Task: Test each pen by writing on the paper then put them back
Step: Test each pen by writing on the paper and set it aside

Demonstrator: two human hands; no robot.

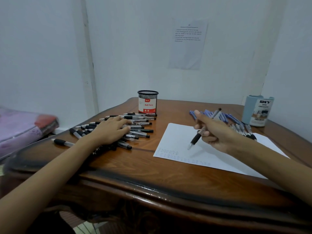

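Observation:
My right hand (213, 130) grips a clear pen with a black grip (196, 137), its tip held just above the white paper (179, 137). Rows of small marks run along the paper's near edge. My left hand (110, 130) rests flat, fingers straight, on a spread of several black-grip pens (140, 130) to the left of the paper. A black mesh pen holder (147, 102) labelled "Ball Pens" stands behind that spread. Several blue pens (224, 116) lie beyond my right hand.
A light blue desk organizer (257, 111) stands at the back right of the wooden table (135, 168). More black-grip pens (244, 130) lie by it. A printed sheet (187, 43) hangs on the wall. A purple bundle (20, 129) sits off the table's left side.

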